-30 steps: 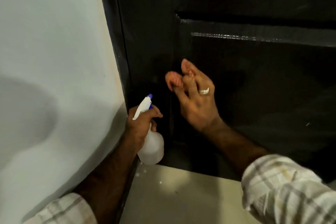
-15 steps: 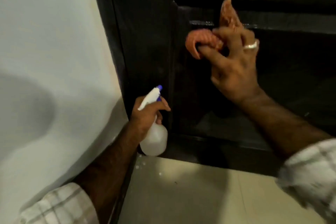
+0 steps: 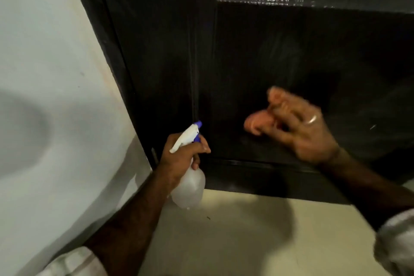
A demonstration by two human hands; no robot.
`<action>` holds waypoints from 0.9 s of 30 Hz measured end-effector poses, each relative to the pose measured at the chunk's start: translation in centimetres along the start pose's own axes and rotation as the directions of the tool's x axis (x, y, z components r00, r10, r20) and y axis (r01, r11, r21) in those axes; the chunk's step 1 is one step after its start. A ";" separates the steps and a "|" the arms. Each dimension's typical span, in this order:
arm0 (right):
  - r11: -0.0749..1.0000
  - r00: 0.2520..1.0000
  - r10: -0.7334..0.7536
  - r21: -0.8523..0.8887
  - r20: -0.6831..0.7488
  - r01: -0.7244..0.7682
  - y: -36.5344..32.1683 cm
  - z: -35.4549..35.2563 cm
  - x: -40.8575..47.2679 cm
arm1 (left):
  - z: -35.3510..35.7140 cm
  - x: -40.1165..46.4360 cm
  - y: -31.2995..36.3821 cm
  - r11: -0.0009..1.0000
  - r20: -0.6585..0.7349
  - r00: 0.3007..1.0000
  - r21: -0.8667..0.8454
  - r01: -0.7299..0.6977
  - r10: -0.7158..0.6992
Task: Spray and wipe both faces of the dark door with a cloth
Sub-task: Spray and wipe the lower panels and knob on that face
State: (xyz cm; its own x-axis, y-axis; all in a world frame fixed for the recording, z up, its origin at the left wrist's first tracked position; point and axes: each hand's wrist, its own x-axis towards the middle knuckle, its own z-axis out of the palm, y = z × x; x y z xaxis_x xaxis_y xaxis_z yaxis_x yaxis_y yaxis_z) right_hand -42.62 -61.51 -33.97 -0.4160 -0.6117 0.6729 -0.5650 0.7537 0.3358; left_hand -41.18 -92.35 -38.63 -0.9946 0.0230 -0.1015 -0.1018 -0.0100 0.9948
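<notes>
2 hands at a dark door: the left hand grips a spray bottle; the right hand, blurred, pinches a pink cloth against the panel.
Bare floor lies below both; a white wall closes off the left. The right hand sits lower than 0.5 seconds ago.

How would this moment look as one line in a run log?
left hand: holds spray bottle | right hand: presses pink cloth on dark door lower panel
</notes>
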 end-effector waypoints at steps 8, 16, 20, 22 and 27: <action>0.921 0.954 0.219 0.367 -0.206 -0.132 -6.3 5.2 3.2 | 1.4 1.5 -0.4 0.990 -0.009 0.994 -0.093 -0.109 0.109; 0.966 0.978 0.109 0.213 0.179 -0.147 -0.6 1.4 -8.4 | 2.3 0.7 -2.7 0.997 0.078 0.996 0.068 0.032 -0.037; 0.977 0.938 0.210 0.089 -0.277 -0.193 1.5 -2.3 0.2 | 5.5 2.2 -0.8 0.999 0.101 0.994 -0.001 -0.034 0.034; 0.928 0.809 0.369 0.234 -0.458 -0.291 0.4 -0.9 3.0 | 6.7 2.7 -0.1 0.995 0.094 0.991 -0.039 -0.090 0.093; 0.796 0.949 0.309 0.563 -0.058 -0.224 -6.3 6.3 -3.1 | 4.7 2.3 -0.1 0.990 0.023 0.994 -0.092 -0.103 0.105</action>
State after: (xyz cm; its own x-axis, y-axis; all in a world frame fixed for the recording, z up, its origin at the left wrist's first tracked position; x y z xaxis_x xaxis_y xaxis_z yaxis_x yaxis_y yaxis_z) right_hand -42.29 -65.90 -42.31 -0.5279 -0.3338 0.7810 -0.7572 0.6015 -0.2547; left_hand -43.38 -87.65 -38.90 -0.9990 0.0444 0.0040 -0.0006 -0.1046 0.9945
